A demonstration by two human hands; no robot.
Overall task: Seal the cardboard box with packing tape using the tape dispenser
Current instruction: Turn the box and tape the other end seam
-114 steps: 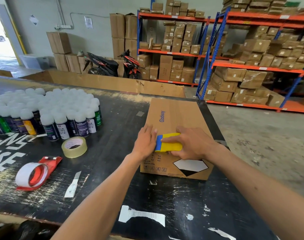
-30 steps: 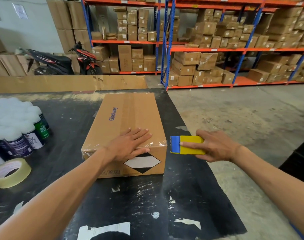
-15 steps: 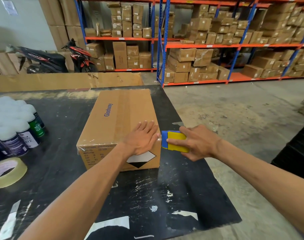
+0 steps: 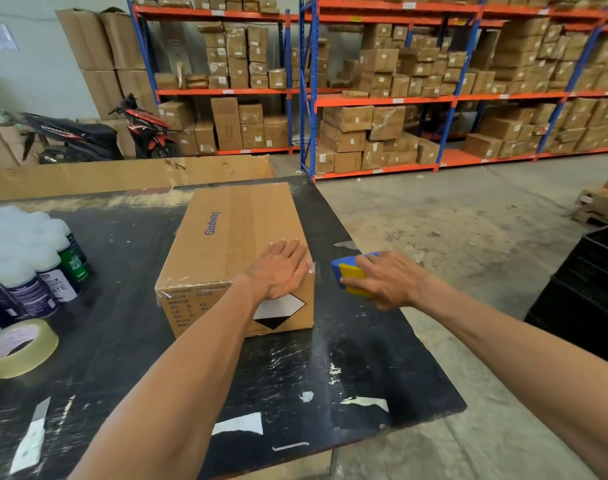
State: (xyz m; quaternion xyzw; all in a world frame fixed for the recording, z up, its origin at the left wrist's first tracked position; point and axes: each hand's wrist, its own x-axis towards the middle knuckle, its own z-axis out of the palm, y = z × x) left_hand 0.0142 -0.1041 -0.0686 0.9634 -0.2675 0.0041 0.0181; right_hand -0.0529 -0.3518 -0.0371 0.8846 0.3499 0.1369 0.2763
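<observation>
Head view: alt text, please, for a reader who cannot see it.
A person's left hand presses flat on a cardboard box on a black table, while the right hand grips a blue-and-yellow tape dispenser beside the box's right side. Warehouse shelving stands behind.

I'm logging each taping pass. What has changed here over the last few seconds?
The right hand carried the tape dispenser from the cardboard box top off past its right side. The left hand shifted to the near right corner. Box and loose tape roll stayed put.
</observation>
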